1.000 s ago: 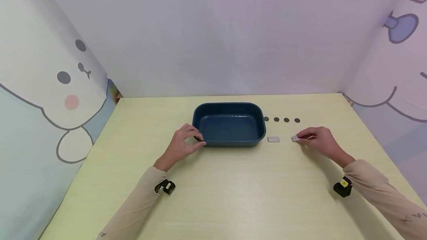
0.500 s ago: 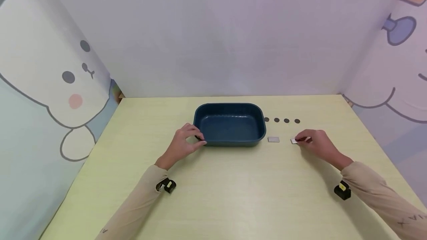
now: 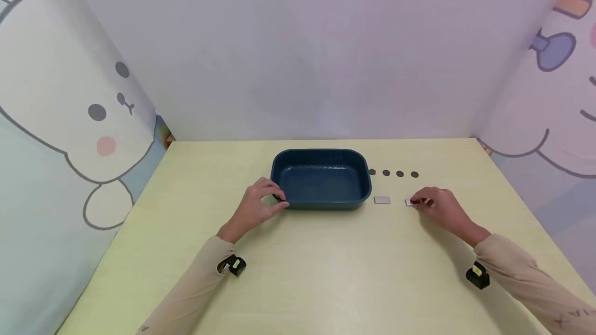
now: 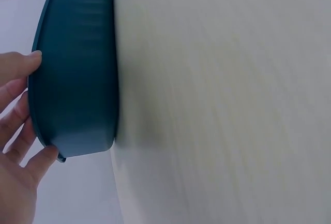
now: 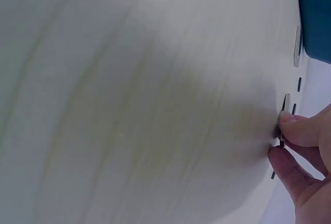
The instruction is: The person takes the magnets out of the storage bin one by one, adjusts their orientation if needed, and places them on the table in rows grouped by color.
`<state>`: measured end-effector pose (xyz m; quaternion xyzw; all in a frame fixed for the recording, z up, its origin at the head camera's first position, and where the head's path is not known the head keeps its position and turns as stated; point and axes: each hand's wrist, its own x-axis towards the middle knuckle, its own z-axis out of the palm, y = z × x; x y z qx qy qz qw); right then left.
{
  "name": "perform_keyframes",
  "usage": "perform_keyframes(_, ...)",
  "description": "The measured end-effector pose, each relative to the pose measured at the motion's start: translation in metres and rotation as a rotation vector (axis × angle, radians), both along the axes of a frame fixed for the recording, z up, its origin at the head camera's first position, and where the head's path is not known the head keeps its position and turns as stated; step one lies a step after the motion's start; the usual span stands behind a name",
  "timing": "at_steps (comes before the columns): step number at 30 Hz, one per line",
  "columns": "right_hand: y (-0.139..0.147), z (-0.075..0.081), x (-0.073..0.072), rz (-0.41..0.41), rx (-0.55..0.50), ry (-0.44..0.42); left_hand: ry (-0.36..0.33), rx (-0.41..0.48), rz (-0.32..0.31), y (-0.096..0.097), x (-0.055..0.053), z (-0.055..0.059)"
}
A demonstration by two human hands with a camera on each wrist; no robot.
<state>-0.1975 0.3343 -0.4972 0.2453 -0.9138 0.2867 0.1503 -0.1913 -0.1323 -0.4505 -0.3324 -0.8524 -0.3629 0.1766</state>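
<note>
A dark blue rectangular basin [image 3: 321, 204] stands on the table, its side filling the upper left of the left wrist view. My left hand [image 3: 255, 204] grips the rim at its near left corner, thumb and fingers on the edge. Right of the basin, a flat silver rectangular plate [image 3: 382, 200] lies on the table. Farther right, my right hand [image 3: 440, 208] pinches a second small silver plate [image 5: 287, 102] at the tabletop, between thumb and fingertips. The fingers cover part of that plate; a small dark bit shows beside the thumb.
Several dark round discs [image 3: 400, 173] lie in a row behind the silver plates, right of the basin. The pale wood-look table [image 3: 344, 262] ends at a plain back wall [image 3: 321, 56]. Printed cartoon panels [image 3: 60, 97] stand at both sides.
The right hand has moved slightly left with the small plate, which now sits a little nearer the other plate. The left hand keeps its grip on the basin. The head view has tilted slightly.
</note>
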Motion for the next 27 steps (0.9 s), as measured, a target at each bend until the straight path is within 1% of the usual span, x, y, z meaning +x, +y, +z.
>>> perform_keyframes(8, 0.003, -0.001, 0.001, 0.008, 0.03, 0.064, -0.007, -0.044, 0.027, 0.007, 0.0, 0.004)
perform_keyframes(12, 0.004, 0.001, 0.0, 0.01, 0.04, 0.064, 0.002, -0.057, 0.05, 0.011, -0.001, 0.007)
perform_keyframes(16, 0.005, 0.003, 0.0, -0.005, 0.047, 0.057, -0.006, -0.059, 0.061, 0.016, -0.002, 0.008)
perform_keyframes(20, 0.006, 0.005, 0.002, -0.032, 0.004, 0.03, -0.015, -0.054, 0.068, 0.018, -0.002, 0.009)
perform_keyframes(23, 0.007, 0.008, 0.003, -0.064, -0.037, -0.019, -0.013, -0.041, 0.076, 0.017, -0.001, 0.012)
perform_keyframes(25, 0.009, 0.011, 0.005, -0.094, -0.05, -0.065, -0.023, -0.042, 0.101, 0.015, 0.001, 0.015)
perform_keyframes(27, 0.011, 0.014, 0.008, -0.125, -0.059, -0.11, -0.043, -0.05, 0.145, 0.012, 0.004, 0.017)
